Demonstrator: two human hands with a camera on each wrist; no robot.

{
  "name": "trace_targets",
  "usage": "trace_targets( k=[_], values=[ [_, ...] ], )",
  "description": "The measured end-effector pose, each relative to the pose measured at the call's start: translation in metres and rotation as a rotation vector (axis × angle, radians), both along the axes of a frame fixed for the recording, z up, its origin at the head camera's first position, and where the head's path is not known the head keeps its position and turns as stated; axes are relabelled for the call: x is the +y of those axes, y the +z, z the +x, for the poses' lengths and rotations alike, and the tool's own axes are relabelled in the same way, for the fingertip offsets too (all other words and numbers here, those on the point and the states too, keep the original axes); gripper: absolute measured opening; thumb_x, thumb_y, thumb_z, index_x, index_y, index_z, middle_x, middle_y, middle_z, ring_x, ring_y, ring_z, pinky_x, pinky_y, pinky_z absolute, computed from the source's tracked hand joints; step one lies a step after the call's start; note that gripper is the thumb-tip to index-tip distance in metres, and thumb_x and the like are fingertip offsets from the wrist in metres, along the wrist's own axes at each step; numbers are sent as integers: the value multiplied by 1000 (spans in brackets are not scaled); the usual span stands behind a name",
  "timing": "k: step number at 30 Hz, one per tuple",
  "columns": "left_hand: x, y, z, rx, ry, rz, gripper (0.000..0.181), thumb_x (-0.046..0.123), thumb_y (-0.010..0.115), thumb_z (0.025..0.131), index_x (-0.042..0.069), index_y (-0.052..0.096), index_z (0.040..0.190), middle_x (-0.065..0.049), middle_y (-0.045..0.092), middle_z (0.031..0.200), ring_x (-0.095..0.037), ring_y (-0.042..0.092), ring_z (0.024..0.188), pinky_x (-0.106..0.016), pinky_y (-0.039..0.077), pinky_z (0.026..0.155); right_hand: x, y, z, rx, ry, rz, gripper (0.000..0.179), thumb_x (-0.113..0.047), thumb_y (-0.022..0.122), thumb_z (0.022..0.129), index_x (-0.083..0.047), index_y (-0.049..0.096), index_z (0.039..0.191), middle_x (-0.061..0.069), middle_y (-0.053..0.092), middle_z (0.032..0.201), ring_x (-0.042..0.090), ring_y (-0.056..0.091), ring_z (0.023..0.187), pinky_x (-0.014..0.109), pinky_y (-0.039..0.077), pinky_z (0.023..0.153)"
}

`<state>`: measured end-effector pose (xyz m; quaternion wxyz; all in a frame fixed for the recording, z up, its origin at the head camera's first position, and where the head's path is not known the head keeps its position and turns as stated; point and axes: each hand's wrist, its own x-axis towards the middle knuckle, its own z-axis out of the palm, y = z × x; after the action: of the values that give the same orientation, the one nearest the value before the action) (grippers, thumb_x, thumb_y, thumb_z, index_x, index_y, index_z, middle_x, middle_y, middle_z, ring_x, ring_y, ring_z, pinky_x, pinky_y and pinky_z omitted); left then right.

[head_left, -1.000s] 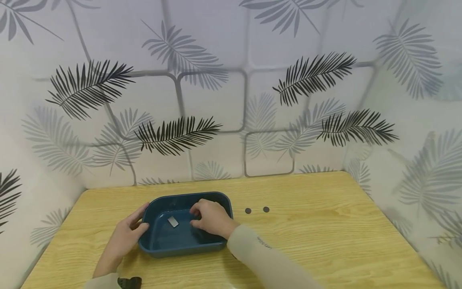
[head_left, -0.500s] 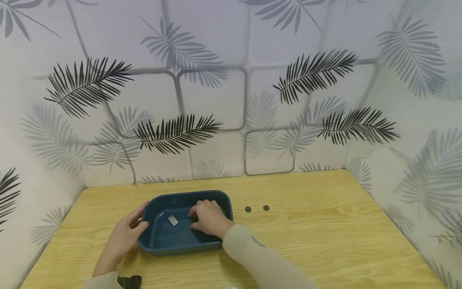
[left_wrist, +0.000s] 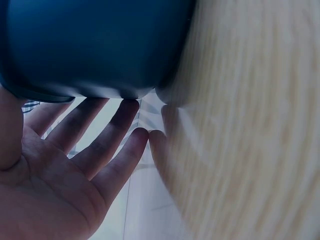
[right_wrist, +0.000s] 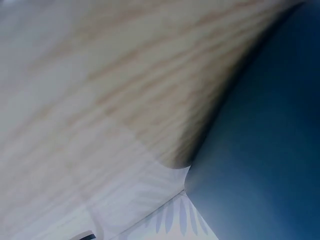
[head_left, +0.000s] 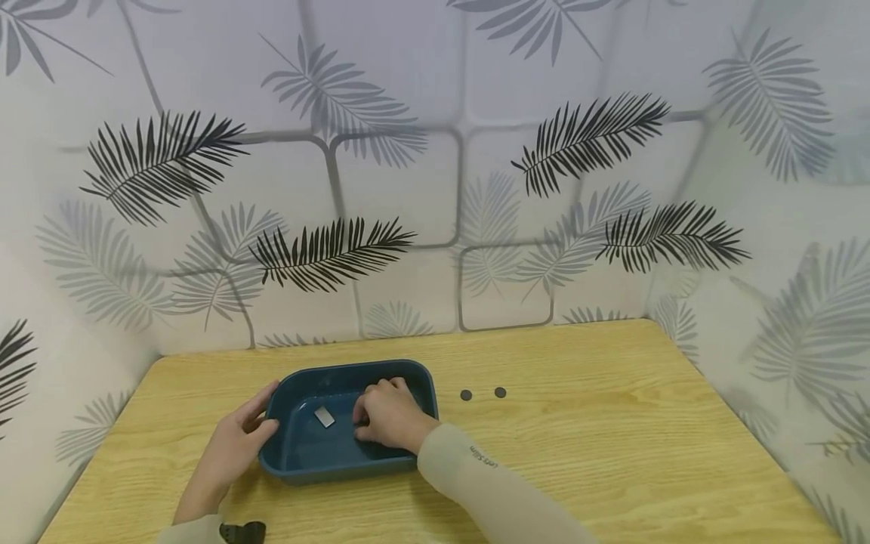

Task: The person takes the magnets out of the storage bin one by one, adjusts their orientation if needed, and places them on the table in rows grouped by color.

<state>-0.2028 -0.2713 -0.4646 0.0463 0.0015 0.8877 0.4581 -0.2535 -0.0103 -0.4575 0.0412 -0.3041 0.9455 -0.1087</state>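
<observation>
A deep blue rectangular bin (head_left: 299, 476) with rounded corners stands on the left half of the table. My left hand (head_left: 231, 446) rests against its left end, thumb at the rim; in the left wrist view its fingers (left_wrist: 107, 145) extend along the outer wall. Inside the bin, my right hand (head_left: 387, 412) reaches down over the right part of the floor with curled fingers. Its fingertips are hidden, and I cannot tell whether they hold anything. To the left of it a small silver rectangular piece (head_left: 324, 416) lies on the bin floor.
Two small dark discs, a left disc (head_left: 466, 395) and a right disc (head_left: 500, 393), lie on the wood-grain table (head_left: 612, 446) to the right of the bin. Behind the table stands a leaf-patterned wall (head_left: 408, 189). A dark watch (head_left: 243, 533) is near the left cuff.
Inside the bin, the right hand's thumb and index finger have drawn closer together, and the hand has shifted slightly left. Left hand, silver piece and discs stay in place.
</observation>
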Motion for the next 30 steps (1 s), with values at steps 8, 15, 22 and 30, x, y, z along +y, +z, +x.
trace_targets(
  k=[8,15,22,30],
  values=[
    [1,1,-1,-10,7,5,63,13,52,106,14,29,164,-25,32,166,-50,42,147,-54,49,113,0,-2,0,5,32,-57,7,-34,78,90,-28,77,94,-15,68,88,8,55,93,44,40,111],
    [1,1,-1,-6,2,-1,63,13,52,106,13,28,164,-25,33,166,-50,42,147,-54,49,113,1,0,-2,20,47,-128,7,-33,78,91,-28,77,94,-16,70,88,4,54,88,35,44,103],
    [0,-2,-1,-2,2,-7,63,13,52,106,14,28,164,-25,34,165,-50,42,147,-54,49,113,3,5,-1,36,54,-183,8,-33,77,91,-27,77,97,-15,72,95,3,54,90,32,44,104],
    [0,-2,0,6,-2,-8,63,13,53,106,14,29,164,-25,35,165,-49,45,145,-51,51,111,4,13,3,77,86,-214,9,-33,77,92,-27,78,98,-15,72,94,3,54,88,32,46,103]
  ],
)
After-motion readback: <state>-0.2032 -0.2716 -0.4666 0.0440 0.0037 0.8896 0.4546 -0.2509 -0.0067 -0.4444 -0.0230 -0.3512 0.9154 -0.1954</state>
